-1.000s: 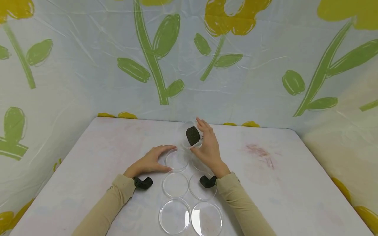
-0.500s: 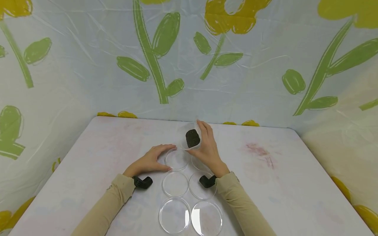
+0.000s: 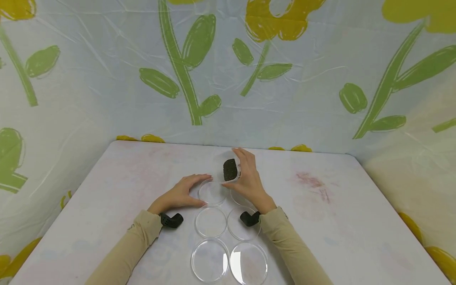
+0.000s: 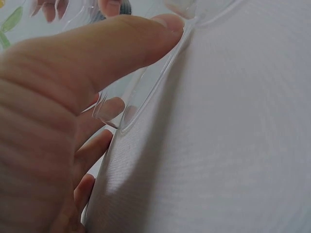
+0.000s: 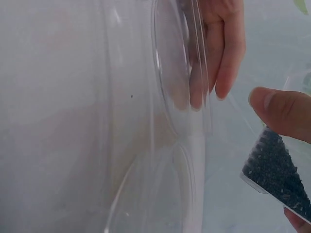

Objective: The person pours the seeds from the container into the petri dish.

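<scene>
My right hand [image 3: 249, 183] grips a clear plastic cup [image 3: 228, 155], thumb on the near side and fingers on the far side. The cup is tilted to the left and raised above the back dishes. Dark grains [image 5: 274, 167] lie heaped against its wall. My left hand [image 3: 180, 193] holds the back-left petri dish [image 3: 212, 194] between thumb and fingers. In the left wrist view the thumb [image 4: 146, 41] touches that dish's rim, with other fingers on its far side. I cannot make out any grains in the dish.
Several more clear round dishes stand in two columns toward me, including a middle-left dish [image 3: 211, 222], a front-left dish [image 3: 210, 260] and a front-right dish [image 3: 248, 263]. The back-right dish [image 3: 239, 198] is partly behind my right hand. A flowered sheet [image 3: 303, 99] hangs behind the table [image 3: 320, 233].
My right hand has lowered the cup slightly, moved it a little left and tipped it further toward the back-left dish. The left hand stays on that dish.
</scene>
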Demonstrator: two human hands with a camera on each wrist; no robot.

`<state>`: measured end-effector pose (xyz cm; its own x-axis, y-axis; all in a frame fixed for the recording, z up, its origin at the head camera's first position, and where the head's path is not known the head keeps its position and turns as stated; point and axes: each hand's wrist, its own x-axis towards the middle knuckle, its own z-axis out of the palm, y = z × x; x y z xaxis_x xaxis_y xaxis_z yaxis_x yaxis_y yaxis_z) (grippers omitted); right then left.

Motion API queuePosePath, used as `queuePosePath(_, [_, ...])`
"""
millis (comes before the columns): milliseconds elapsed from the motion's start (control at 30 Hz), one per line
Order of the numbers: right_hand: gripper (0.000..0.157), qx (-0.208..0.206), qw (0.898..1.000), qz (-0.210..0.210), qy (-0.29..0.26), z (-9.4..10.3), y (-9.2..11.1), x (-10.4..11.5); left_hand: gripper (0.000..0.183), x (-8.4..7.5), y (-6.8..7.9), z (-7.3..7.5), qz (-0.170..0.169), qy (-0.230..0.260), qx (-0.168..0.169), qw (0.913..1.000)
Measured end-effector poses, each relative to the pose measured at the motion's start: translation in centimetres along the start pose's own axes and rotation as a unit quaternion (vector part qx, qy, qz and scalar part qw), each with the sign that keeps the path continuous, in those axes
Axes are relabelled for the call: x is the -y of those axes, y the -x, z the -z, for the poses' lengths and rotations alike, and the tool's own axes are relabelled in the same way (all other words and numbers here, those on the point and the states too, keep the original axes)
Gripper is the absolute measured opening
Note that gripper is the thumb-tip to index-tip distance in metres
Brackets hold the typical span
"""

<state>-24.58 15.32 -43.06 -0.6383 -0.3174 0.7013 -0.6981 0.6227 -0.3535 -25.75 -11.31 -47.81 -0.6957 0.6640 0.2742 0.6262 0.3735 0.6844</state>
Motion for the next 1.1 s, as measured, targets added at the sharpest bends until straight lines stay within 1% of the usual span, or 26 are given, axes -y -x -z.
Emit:
queuePosePath(100, [0.114,0.004,1.000,-0.002,0.009,-0.06,0.09,-0.01,0.083,-0.01,-0.02,-0.04,0.005,0.005,0.003,1.0000])
queuePosePath(233, [0.112,0.011,1.000,0.002,0.007,0.05,0.24,-0.15,0.083,0.07,-0.08,-0.11,0.009,0.006,0.006,0.9999])
queuePosePath(367, [0.113,0.013,1.000,0.021,0.001,0.21,0.21,-0.35,0.083,0.17,-0.06,-0.14,0.012,0.001,0.005,0.9999])
queuePosePath(500, [0.111,0.003,0.999,0.048,0.002,0.25,0.06,-0.54,0.083,0.30,-0.09,-0.13,0.002,0.001,0.003,1.0000])
queuePosePath(633, [0.106,-0.007,0.998,0.066,0.007,0.22,-0.06,-0.61,0.083,0.23,-0.01,-0.09,0.002,0.002,0.002,1.0000])
queuePosePath(967, [0.093,-0.006,0.996,0.081,0.040,0.20,-0.13,-0.35,0.083,0.14,0.16,-0.08,0.011,-0.002,0.000,0.9999])
queuePosePath(1100, [0.088,-0.012,0.994,0.093,0.051,0.11,-0.13,-0.34,0.084,0.11,0.11,-0.07,0.005,-0.001,0.000,1.0000])
